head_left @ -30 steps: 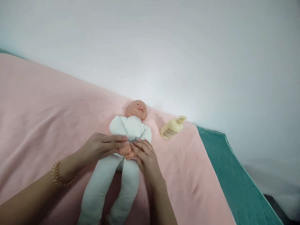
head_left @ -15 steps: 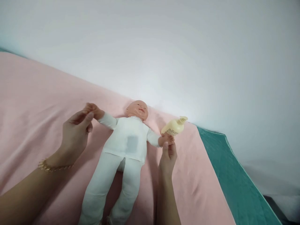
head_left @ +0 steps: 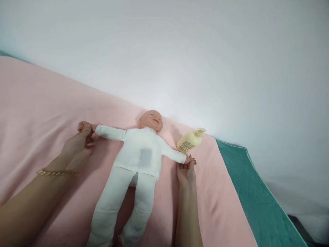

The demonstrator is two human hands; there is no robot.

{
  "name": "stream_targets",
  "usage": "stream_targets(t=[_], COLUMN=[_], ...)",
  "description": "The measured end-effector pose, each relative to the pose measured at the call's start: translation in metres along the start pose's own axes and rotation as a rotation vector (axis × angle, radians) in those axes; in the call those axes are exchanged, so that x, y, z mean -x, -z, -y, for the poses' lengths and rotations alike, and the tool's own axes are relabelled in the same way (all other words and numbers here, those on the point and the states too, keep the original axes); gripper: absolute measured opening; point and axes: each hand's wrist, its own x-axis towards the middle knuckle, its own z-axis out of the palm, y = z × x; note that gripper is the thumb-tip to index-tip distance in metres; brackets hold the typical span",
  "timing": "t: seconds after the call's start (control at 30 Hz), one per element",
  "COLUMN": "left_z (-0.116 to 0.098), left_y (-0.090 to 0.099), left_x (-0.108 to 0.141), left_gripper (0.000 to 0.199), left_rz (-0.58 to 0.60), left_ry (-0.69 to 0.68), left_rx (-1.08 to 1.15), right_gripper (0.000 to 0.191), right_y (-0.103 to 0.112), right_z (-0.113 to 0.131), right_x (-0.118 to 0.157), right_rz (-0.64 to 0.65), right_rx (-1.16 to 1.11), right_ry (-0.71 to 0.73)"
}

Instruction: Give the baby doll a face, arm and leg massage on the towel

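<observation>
A baby doll [head_left: 136,151] in a white cloth top and trousers lies on its back with both arms stretched out sideways. A grey square patch marks the front of its top. My left hand [head_left: 78,142] is closed on the doll's hand at the left, thumb on top. At the right, my right hand [head_left: 187,172] grips the doll's other hand, its fingers passing beneath the wrist. Just beyond that hand stands a pale yellow pump bottle [head_left: 190,140], looking tilted in this view, with dark print on its side.
A pink sheet [head_left: 51,99] lies under the doll. Green fabric [head_left: 252,185] shows along the right edge and in a sliver at far left. Behind rises a pale wall [head_left: 164,51]. Something dark [head_left: 299,226] sits at the lower right corner.
Both doll arms have been drawn further outward and straighter. My left hand moved left and slightly down; my right hand moved a little right and down. The bottle has stayed put.
</observation>
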Motion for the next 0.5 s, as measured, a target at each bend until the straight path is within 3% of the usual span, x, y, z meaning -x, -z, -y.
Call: stream_targets(t=[0.13, 0.23, 0.37, 0.5], left_z=[-0.014, -0.022, -0.015, 0.01], left_y=[-0.008, -0.02, -0.028, -0.028], left_x=[0.017, 0.035, 0.055, 0.058], left_gripper=[0.02, 0.018, 0.028, 0.02], left_rz=[-0.064, 0.01, 0.273, 0.739], left_ry=[0.077, -0.114, -0.465, -0.899], left_rx=[0.041, 0.036, -0.321, -0.624], right_gripper=[0.049, 0.061, 0.062, 0.054], right_y=[-0.012, -0.026, -0.045, -0.053], right_z=[0.013, 0.03, 0.047, 0.045], right_x=[0.017, 0.039, 0.073, 0.097], right_rz=[-0.032, -0.008, 0.14, 0.343], right_rx=[0.012, 0.06, 0.176, 0.387], right_ry=[-0.015, 0.037, 0.246, 0.45])
